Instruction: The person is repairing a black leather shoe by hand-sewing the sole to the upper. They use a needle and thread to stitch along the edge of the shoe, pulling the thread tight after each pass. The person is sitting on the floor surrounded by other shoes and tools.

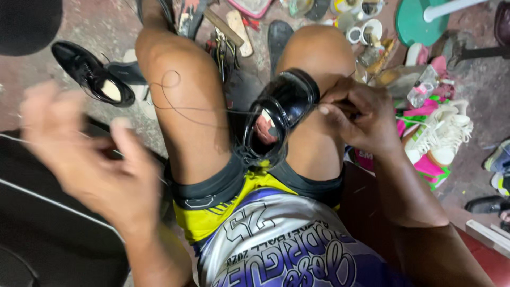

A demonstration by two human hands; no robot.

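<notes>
Shoe position: I see the black shoe wedged between my two bare knees, resting against the right thigh, above the yellow shorts.
Shoe axis: its long axis runs diagonally, toe up toward the right knee, heel opening down toward my lap and facing the camera.
Shoe look: glossy black leather, dark sole edge, reddish lining visible inside the opening.
Left hand: my left hand is raised well left of the shoe, blurred; the fingers look curled around the thread, though I cannot tell how firmly.
Right hand: my right hand touches the shoe's toe end, fingers pinched shut on something thin at the sole edge; what it is I cannot make out.
Second shoe: a matching black shoe lies on the floor, far left of the held shoe.
Thread: a thin dark thread loops across the left thigh, running from the shoe toward the left hand.
</notes>
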